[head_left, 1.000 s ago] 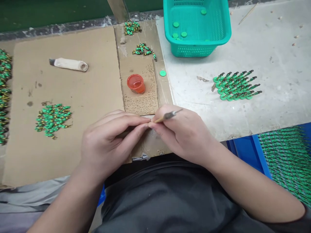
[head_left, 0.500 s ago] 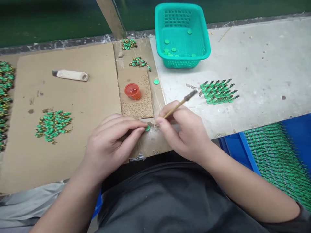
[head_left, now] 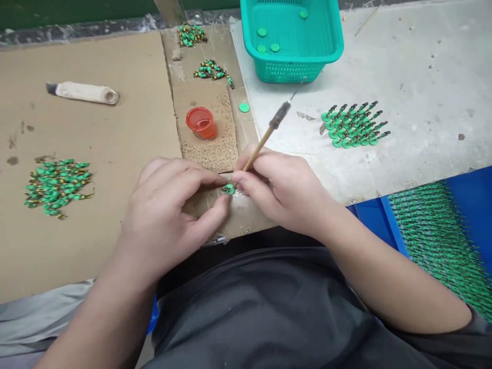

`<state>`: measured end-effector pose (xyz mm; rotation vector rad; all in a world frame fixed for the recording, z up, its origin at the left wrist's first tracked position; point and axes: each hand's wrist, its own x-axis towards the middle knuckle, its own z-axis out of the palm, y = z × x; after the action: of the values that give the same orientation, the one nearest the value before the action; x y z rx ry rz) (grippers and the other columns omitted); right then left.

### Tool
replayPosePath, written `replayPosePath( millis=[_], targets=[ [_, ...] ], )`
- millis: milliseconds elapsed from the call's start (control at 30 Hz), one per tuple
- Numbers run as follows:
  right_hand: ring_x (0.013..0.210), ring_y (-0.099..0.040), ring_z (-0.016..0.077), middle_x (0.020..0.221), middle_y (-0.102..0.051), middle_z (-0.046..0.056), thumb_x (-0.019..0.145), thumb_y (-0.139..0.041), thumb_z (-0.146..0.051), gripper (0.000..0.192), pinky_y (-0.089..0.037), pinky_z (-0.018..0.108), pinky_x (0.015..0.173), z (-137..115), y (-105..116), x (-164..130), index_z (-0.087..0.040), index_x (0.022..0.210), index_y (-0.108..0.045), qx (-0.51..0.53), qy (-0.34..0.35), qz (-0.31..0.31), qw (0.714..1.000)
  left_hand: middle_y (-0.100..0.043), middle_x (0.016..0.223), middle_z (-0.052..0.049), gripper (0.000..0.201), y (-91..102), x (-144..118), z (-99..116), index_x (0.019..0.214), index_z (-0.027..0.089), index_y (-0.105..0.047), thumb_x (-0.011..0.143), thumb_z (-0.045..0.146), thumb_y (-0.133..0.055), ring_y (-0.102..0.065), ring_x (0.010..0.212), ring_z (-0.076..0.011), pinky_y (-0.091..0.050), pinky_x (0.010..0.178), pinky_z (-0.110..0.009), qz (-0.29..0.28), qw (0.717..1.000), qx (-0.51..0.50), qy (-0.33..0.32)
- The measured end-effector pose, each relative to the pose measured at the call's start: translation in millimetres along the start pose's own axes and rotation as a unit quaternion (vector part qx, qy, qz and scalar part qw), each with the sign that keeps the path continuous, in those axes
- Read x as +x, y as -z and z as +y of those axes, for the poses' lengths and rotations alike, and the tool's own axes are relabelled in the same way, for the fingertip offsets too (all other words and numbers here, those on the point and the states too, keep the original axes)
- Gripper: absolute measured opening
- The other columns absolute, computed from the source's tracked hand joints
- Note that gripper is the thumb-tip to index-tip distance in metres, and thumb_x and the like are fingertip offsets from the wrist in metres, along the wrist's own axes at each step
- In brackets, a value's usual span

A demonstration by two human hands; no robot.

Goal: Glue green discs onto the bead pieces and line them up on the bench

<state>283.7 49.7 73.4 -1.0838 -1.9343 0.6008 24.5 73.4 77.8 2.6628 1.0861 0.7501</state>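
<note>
My left hand [head_left: 172,205] rests at the table's front edge, thumb and forefinger apart. Between their tips lies a small green disc [head_left: 229,189] with a tiny dark-and-green piece on it. My right hand [head_left: 277,187] pinches a thin wooden stick [head_left: 259,146] like a pen. Its upper end is wrapped in something dark, with a fine needle-like point sticking out, tilted up and away from me. The stick's lower end is by the disc; whether it touches cannot be seen clearly. A red cup [head_left: 200,123] holding clear liquid stands just beyond my hands on speckled cardboard.
A green basket [head_left: 292,72] with several green discs stands behind. Assembled discs stand in rows [head_left: 355,125] at right; small green-yellow pieces [head_left: 57,187] lie at left. A loose disc [head_left: 244,107], a pale-handled tool [head_left: 86,93] and a blue tray [head_left: 394,225] of rows are around.
My left thumb and forefinger have parted from the disc. My right hand has moved left to the disc, the stick now steeper. The view has shifted, so the table sits higher.
</note>
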Motion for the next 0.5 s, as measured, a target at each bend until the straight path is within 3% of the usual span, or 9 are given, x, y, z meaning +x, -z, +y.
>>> replayPosePath(
  millis=[233,500],
  targets=[
    [0.104,-0.087,0.0271,0.117,-0.089,0.007,0.128,-0.062,-0.041,0.03,-0.07,0.042,0.097,2.4,0.0,4.3,-0.029,0.104,-0.076,-0.002,-0.021,-0.036,0.999,-0.087,0.114,0.0,0.003,-0.9,1.7,1.3,0.116,0.031,-0.075,0.117,0.031,-0.077,-0.079,0.103,-0.0235,-0.058,0.098,-0.044,0.008,1.0,-0.01,-0.001],
    [0.108,-0.087,0.0278,0.118,-0.089,0.007,0.128,-0.061,-0.037,0.028,-0.071,0.042,0.099,4.3,-4.4,6.1,-0.028,0.109,-0.08,-0.005,0.0,-0.037,0.999,-0.087,0.115,-0.001,0.005,-2.0,0.0,2.0,0.115,0.031,-0.072,0.119,0.032,-0.076,-0.076,0.104,-0.0248,-0.06,0.098,-0.047,0.003,1.0,-0.008,-0.001]
  ],
)
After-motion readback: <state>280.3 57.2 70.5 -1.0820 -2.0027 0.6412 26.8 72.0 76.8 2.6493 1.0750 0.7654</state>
